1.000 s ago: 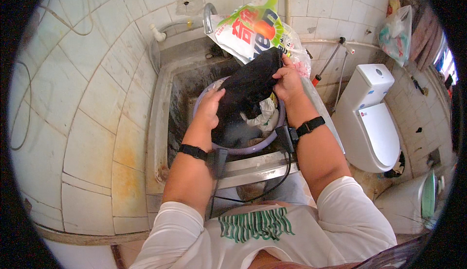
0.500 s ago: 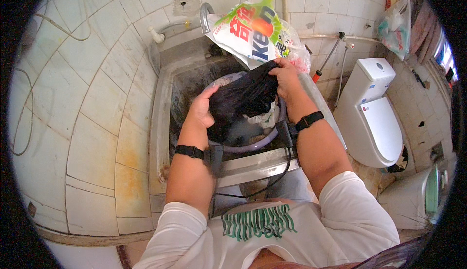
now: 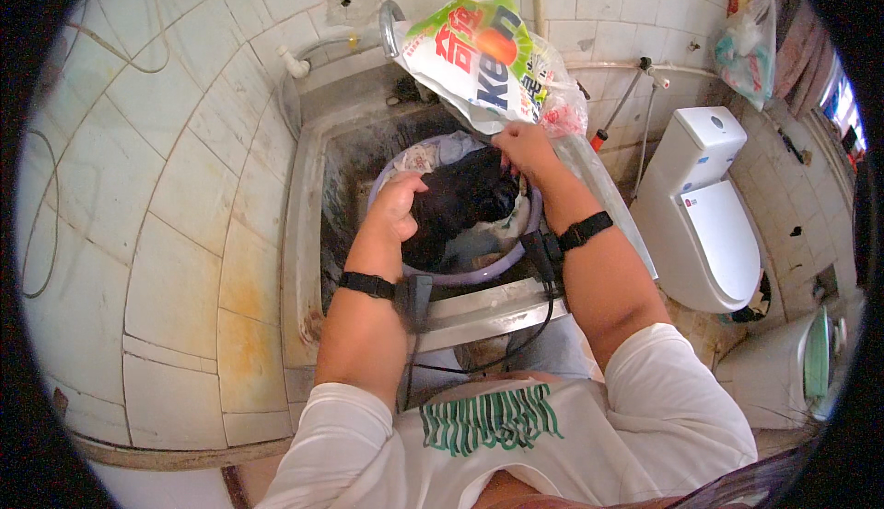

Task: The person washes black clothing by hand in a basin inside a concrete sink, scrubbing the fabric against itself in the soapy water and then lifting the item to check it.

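Note:
A black garment, wet-looking and bunched, hangs between my hands over a lavender basin. Its exact kind I cannot tell. My left hand grips its left side, with the fingers mostly hidden by the cloth. At the upper right, my right hand pinches its edge, close to the bottom of a detergent bag. Beneath the black cloth lie pale, patterned clothes in the basin, with some water showing near its front. The basin stands inside a worn stone sink.
A white and green detergent bag leans at the sink's back edge beside a clear plastic bag. Behind is a curved metal faucet. To the right stand an orange-handled tool, a white toilet and a bucket with a green lid.
The black garment has come down lower into the basin and bunched up. My right hand has moved down and left; my left hand has shifted slightly right and down.

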Demonstrator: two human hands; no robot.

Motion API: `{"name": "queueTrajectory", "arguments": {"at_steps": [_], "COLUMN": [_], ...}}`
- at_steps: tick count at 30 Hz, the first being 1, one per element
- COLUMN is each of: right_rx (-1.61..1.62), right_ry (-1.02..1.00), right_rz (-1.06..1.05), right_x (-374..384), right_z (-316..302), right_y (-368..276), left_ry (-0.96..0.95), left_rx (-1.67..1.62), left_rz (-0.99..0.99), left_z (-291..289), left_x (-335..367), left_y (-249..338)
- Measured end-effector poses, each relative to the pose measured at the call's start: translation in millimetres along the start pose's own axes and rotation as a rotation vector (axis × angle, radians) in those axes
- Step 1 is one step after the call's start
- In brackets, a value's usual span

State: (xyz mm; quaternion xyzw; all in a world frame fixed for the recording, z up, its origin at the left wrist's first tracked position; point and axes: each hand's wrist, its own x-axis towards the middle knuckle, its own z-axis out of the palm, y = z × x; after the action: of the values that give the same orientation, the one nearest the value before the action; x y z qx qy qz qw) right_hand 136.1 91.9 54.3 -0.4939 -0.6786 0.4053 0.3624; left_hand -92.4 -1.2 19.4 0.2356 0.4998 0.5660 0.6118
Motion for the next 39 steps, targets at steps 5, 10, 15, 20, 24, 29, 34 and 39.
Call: {"name": "queueTrajectory", "arguments": {"at_steps": [5, 10, 15, 20, 24, 29, 34, 39], "right_rx": [-0.173, 0.244, 0.696, 0.921, 1.021, 1.042, 1.139, 1.227], "right_ry": [-0.744, -0.533, -0.252, -0.307, -0.265, -0.08, 0.065, 0.03], "right_rz": [0.528, 0.382, 0.131, 0.128, 0.19, 0.225, 0.059, 0.007], "right_x": [-35, -35, -28, -39, -26, -30, -21, -23], "right_z": [-1, 16, 17, 11, 0, -9, -12, -10], "right_y": [-34, -19, -23, -40, -30, -39, -27, -33], "left_ry": [0.03, -0.403, -0.276, -0.268, 0.006, 0.205, 0.366, -0.17], "left_rx": [-0.19, -0.304, -0.182, -0.083, -0.1, -0.299, -0.341, -0.245], "left_rz": [0.014, -0.153, -0.282, -0.046, 0.13, 0.346, 0.404, -0.109], "left_z": [33, 50, 45, 50, 44, 20, 28, 30], "left_x": [-20, -44, -32, -35, -25, -20, -23, -28], "left_y": [12, 23, 12, 8, 10, 21, 28, 22]}}
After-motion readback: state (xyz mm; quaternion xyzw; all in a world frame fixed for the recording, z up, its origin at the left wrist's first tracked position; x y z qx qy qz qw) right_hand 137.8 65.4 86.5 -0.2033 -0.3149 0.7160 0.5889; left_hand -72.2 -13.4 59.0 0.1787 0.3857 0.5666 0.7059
